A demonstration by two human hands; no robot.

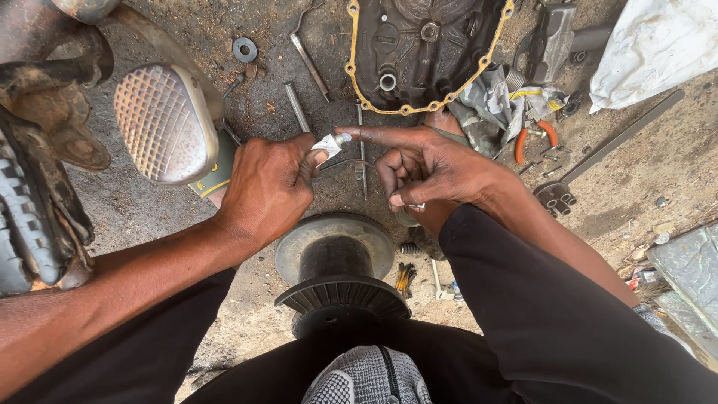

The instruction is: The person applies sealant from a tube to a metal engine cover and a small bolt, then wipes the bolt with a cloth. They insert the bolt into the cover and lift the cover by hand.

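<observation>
My left hand is closed around a small crumpled metal tube, its nozzle pointing right. My right hand has its forefinger stretched out, the fingertip touching the tube's nozzle with a light dab on it; the other fingers are curled in, and a small pale piece shows between thumb and fingers. Below both hands a round black pulley-like part stands upright on the ground between my knees. A dark engine cover with a yellow gasket lies farther off.
A footrest pedal and a tyre are at the left. Spanners, a washer, orange-handled pliers, a rag, a long bar and a white sack lie on the dirt.
</observation>
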